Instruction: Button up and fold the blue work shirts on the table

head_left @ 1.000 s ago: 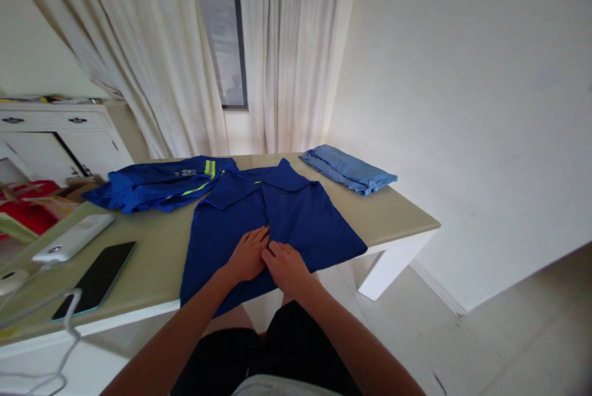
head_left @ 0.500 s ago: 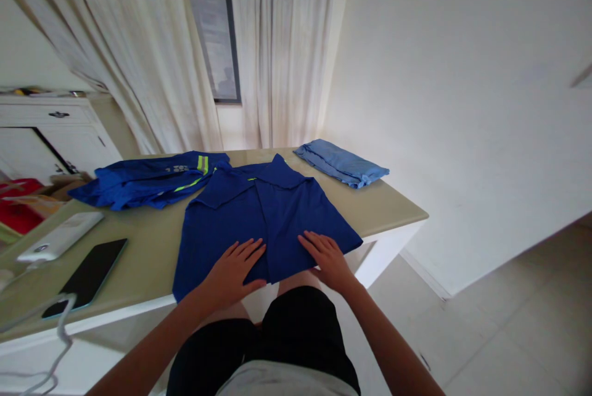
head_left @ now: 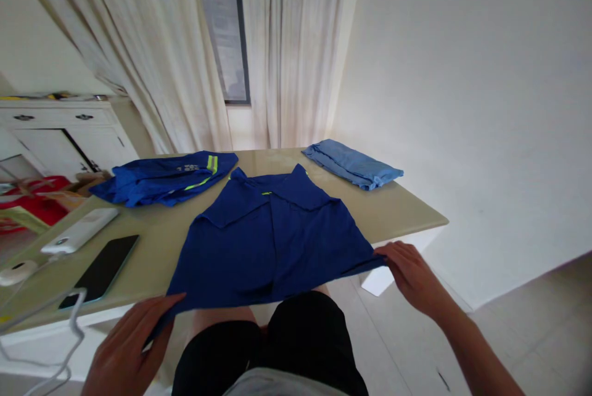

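Note:
A dark blue polo shirt (head_left: 271,235) lies on the beige table (head_left: 398,214), collar away from me, its sides folded in, its hem hanging over the near edge. My left hand (head_left: 127,346) pinches the hem's left corner below the table edge. My right hand (head_left: 411,276) grips the hem's right corner off the table's near right corner. The hem is stretched between both hands.
A crumpled blue garment with yellow-green stripes (head_left: 169,177) lies at the back left, a folded light blue garment (head_left: 354,166) at the back right. A black phone (head_left: 102,269), a white device (head_left: 78,229) and a white cable (head_left: 55,334) sit at the left. Curtains hang behind.
My hands moved apart from the shirt's middle, slid to the hem's two corners and gripped them, pulling the hem towards me over the table edge.

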{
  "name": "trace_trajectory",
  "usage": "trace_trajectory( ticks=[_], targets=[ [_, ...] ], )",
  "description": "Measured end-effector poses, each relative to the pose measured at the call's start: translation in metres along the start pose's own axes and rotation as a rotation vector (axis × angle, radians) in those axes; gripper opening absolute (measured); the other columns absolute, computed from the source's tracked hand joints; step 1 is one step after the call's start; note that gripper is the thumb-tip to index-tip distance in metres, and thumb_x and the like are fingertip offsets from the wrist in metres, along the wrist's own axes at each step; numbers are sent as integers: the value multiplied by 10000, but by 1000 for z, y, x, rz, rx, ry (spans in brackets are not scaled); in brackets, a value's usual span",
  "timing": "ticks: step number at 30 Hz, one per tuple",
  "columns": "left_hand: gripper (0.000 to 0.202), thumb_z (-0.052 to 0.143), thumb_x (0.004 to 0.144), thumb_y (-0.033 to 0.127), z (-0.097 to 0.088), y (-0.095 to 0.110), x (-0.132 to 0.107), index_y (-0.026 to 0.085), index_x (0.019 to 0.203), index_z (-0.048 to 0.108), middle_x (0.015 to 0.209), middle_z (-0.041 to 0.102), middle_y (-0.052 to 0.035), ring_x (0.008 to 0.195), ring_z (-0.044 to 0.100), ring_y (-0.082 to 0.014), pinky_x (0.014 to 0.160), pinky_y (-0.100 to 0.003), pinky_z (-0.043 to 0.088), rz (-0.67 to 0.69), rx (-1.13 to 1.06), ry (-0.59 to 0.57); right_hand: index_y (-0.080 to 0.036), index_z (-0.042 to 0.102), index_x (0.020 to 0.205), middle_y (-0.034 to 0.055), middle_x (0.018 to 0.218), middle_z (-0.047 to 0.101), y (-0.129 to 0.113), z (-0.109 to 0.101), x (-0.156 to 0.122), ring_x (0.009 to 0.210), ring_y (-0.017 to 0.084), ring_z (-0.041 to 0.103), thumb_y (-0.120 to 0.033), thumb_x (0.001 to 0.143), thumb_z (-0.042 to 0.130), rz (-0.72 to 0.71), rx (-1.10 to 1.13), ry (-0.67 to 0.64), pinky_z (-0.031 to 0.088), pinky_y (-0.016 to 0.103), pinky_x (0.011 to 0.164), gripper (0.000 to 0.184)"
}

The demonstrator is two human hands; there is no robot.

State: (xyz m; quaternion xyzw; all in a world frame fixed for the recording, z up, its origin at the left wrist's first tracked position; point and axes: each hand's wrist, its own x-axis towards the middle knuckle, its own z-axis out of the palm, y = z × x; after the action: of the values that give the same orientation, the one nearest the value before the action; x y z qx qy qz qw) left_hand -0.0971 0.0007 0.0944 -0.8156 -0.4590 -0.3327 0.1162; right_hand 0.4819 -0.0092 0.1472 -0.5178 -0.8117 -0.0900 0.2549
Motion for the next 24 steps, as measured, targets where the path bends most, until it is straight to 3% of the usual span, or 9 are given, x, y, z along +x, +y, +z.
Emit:
trace_trajectory(
  ticks=[2,5,8,11,13,15,20,22,24],
  targets=[
    [302,476,995,340,-1,-2,44,283,1251,627,1137,736,-53,1017,700,-228,954,-349,538,-41,-22,-21,-202,669,1117,97,998,730,15,-13,39,922,258,638,-108,980,424,8,-95,-2,444,401,863,296],
    [318,404,1014,360,19,-13,147,253,1191,645,1106,736,-45,1030,686,-255,995,-420,530,-206,38,52,-169,685,1123,133,1050,727,46,-16,137,1011,297,612,-98,936,448,41,-247,-4,412,419,910,310],
    [393,386,1000,310,46,-31,256,146,1258,634,1217,707,-147,1167,646,-330,1068,-511,476,-378,86,61,-131,667,1206,166,1123,710,68,-2,243,1095,330,576,-123,957,431,169,-360,25,385,458,976,344],
    [544,506,958,370,64,-52,318,100,1429,506,1403,599,-228,1310,550,-408,1089,-588,440,-581,85,143,-115,551,1403,208,1369,599,70,23,303,1261,359,479,-202,996,439,350,-421,223,335,517,1066,430],
    [653,552,939,431,72,-67,317,106,1491,427,1457,555,-234,1338,532,-394,1109,-567,436,-603,38,215,-116,493,1462,217,1432,546,68,48,303,1282,364,467,-270,1017,433,416,-364,249,362,507,1063,475],
    [606,499,964,451,81,-81,284,141,1480,430,1405,605,-194,1268,603,-329,1108,-500,457,-590,-44,209,-135,558,1391,196,1355,605,70,78,276,1224,341,532,-347,1028,434,428,-241,165,401,463,1055,438],
    [775,495,879,568,118,-110,165,-18,1387,490,1307,638,-317,1272,607,-431,1099,-550,448,-868,-75,-207,-85,594,1331,253,1285,652,101,143,183,1208,365,610,-539,968,534,771,-66,164,449,478,1052,584],
    [843,488,856,642,129,-114,147,10,1414,477,1248,686,-272,1190,665,-395,1064,-520,485,-913,-145,-230,-92,619,1299,244,1211,695,110,153,168,1133,351,662,-584,985,483,892,58,116,487,471,1004,599],
    [869,499,820,692,134,-114,153,44,1399,506,1201,718,-232,1099,708,-366,1003,-491,529,-970,-218,-241,-113,667,1221,213,1163,725,109,154,171,1095,326,687,-555,990,494,892,158,26,503,444,983,529]
  ],
)
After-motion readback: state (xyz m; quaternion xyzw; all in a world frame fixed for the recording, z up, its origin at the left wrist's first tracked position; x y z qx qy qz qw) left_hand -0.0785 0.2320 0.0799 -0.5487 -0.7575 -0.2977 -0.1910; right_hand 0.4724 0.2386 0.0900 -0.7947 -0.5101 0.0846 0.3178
